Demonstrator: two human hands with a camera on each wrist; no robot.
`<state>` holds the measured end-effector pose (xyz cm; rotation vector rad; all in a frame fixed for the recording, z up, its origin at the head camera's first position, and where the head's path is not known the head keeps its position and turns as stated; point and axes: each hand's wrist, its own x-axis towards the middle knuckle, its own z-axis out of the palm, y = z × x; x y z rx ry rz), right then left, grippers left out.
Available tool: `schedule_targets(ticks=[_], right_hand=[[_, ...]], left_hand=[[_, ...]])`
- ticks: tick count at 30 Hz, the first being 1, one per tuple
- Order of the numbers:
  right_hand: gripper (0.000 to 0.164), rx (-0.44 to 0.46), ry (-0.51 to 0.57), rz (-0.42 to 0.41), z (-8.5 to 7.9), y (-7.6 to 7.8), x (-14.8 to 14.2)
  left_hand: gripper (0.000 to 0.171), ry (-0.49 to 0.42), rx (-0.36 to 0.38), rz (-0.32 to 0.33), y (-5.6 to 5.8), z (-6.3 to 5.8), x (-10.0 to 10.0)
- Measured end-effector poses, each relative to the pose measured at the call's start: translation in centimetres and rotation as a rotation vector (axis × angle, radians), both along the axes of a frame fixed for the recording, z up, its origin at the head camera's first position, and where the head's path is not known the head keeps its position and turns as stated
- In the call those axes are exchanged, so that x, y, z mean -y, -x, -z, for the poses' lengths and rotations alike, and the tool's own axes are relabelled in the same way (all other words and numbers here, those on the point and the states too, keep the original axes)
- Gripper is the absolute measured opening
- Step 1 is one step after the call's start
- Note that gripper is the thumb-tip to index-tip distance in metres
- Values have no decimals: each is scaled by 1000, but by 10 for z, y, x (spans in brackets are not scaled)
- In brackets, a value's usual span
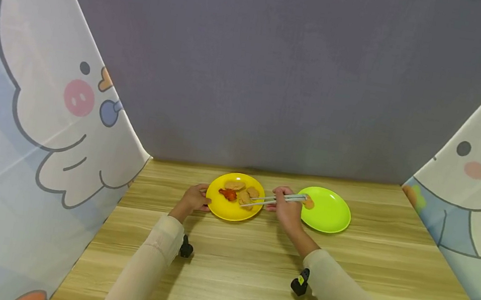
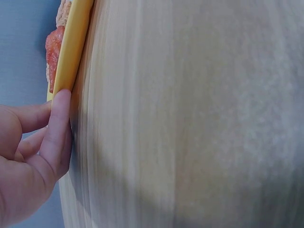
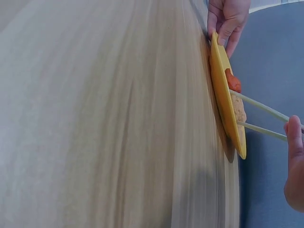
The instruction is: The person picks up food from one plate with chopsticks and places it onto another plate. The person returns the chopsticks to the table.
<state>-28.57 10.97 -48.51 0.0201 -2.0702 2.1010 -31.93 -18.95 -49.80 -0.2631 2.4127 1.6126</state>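
My left hand pinches the left rim of a yellow plate, which looks tilted off the table in the right wrist view. On that plate lie a glossy red-brown piece of food, like a chicken wing, and several tan nugget-like pieces. Pale chopsticks are held in my right hand, between the two plates. Their tips are spread and reach over the yellow plate to a tan piece; whether they grip it I cannot tell. The left wrist view shows the thumb and fingers at the yellow rim.
A bright green plate stands to the right, with an orange-tan piece near its left edge. The wooden table ends at a grey backdrop. Cartoon-printed cloths hang on both sides.
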Motion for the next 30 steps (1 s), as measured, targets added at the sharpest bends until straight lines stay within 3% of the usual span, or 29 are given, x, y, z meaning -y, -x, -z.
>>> schedule_targets(ticks=[7, 30], right_hand=[[27, -4, -32, 13, -2, -1, -1], [29, 12, 67, 48, -1, 2, -13]], left_hand=[[61, -3, -7, -4, -1, 0, 0], [61, -10, 1, -4, 2, 2, 1]])
